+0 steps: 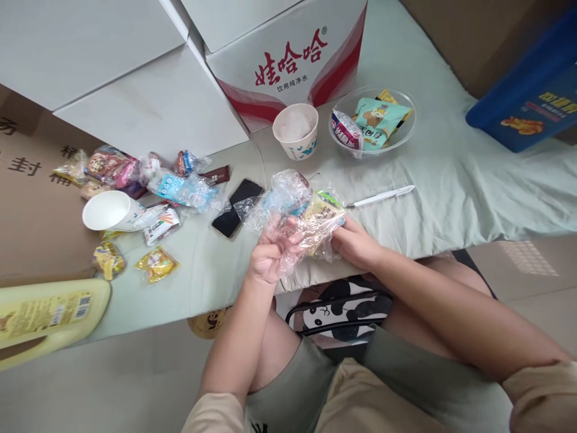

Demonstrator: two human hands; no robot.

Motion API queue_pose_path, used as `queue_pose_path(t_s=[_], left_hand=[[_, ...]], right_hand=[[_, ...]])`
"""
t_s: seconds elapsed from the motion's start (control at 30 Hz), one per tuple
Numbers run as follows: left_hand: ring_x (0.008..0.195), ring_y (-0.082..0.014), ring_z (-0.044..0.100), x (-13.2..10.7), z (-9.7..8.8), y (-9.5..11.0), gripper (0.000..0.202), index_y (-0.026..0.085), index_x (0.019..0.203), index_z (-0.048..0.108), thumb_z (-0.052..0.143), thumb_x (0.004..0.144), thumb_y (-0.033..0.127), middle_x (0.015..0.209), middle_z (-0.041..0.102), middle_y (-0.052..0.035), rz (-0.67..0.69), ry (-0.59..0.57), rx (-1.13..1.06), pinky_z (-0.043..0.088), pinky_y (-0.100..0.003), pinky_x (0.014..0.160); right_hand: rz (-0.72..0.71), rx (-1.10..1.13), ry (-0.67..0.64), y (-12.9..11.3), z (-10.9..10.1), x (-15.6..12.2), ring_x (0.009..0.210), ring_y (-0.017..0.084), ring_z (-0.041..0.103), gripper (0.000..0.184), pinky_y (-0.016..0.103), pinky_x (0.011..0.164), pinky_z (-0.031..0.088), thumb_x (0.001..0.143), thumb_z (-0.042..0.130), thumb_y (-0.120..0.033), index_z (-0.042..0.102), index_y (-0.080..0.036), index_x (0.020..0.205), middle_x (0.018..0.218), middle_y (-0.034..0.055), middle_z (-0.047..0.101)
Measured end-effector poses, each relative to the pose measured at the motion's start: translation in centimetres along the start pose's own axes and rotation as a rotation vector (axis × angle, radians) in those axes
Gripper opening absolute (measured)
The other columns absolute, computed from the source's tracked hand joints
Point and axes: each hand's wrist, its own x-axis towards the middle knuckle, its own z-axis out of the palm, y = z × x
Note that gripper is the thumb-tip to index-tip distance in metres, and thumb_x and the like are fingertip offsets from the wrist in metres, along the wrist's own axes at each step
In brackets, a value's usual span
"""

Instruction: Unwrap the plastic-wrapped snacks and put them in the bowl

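Near the front edge of the covered table, my two hands have a crinkled clear plastic bag [297, 240] between them. A pale yellow snack packet [321, 210] with a green strip shows through or against the plastic, and other wrapped snacks bulge behind it. The fingers of my left hand [267, 255] are curled on the bag's left side. My right hand [358, 243] pinches its right side beside the yellow packet; some of its fingers are hidden. Just behind lie a black phone [232, 219], left, and a white pen [383, 196], right.
A paper cup [296, 135] and a clear bowl of snack packets [399, 141] stand by the white carton [288, 66]. Left are a tipped paper cup [108, 210], several wrapped snacks [183, 189] and a yellow jug [49, 313]. A blue container [523, 90] stands right.
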Motion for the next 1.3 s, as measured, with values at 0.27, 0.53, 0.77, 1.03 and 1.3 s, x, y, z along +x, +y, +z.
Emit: queue_pose_path(t_s=[0.27, 0.53, 0.77, 1.03, 1.3], left_hand=[[0.062, -0.0098, 0.045, 0.0, 0.5, -0.4, 0.036, 0.022, 0.078, 0.054, 0.065, 0.047, 0.007, 0.083, 0.059, -0.0006, 0.076, 0.077, 0.155, 0.034, -0.025, 0.052], [0.051, -0.0072, 0.044, 0.0, 1.6, -1.5, 0.029, 0.018, 0.064, 0.047, 0.075, 0.058, 0.015, 0.060, 0.055, 0.0027, -0.031, -0.220, 0.322, 0.033, -0.022, 0.049], [0.040, -0.0065, 0.030, -0.8, -0.9, 1.2, 0.062, 0.020, 0.058, 0.033, 0.090, 0.042, 0.039, 0.046, 0.028, 0.0073, 0.037, -0.095, 0.099, 0.033, -0.024, 0.040], [0.032, -0.0059, 0.017, -0.9, -4.1, 2.3, 0.072, 0.022, 0.057, 0.025, 0.081, 0.049, 0.067, 0.041, 0.012, 0.0086, 0.141, -0.088, 0.206, 0.017, -0.025, 0.033], [0.036, -0.0055, 0.023, -0.6, -2.2, 2.5, 0.074, 0.020, 0.061, 0.021, 0.084, 0.050, 0.057, 0.047, 0.017, 0.0071, 0.088, -0.104, 0.195, 0.015, -0.022, 0.035]], right_hand=[[0.229, 0.157, -0.074, -1.7, -0.2, 0.2, 0.092, 0.028, 0.068, 0.060, 0.050, 0.081, 0.053, 0.098, 0.012, -0.045, 0.047, -0.019, 0.139, 0.099, 0.0138, 0.071], [0.344, 0.356, -0.085, -0.7, 0.4, 0.1, 0.085, 0.027, 0.068, 0.060, 0.047, 0.080, 0.055, 0.090, 0.036, -0.071, 0.063, -0.021, 0.109, 0.086, 0.0094, 0.070], [0.379, 0.422, -0.029, -0.4, 1.7, 0.0, 0.099, 0.023, 0.068, 0.043, 0.045, 0.086, 0.058, 0.081, 0.065, -0.033, 0.054, -0.028, 0.122, 0.115, 0.0079, 0.071], [0.020, 0.084, 0.190, -1.9, -0.4, -0.2, 0.112, 0.026, 0.068, 0.039, 0.049, 0.096, 0.056, 0.082, 0.067, -0.039, 0.059, -0.029, 0.118, 0.127, 0.0084, 0.069], [-0.460, -1.340, 0.512, -14.7, -11.6, 2.2, 0.084, 0.020, 0.069, 0.024, 0.039, 0.078, 0.049, 0.072, 0.066, -0.010, 0.073, -0.021, 0.091, 0.091, 0.0057, 0.076]])
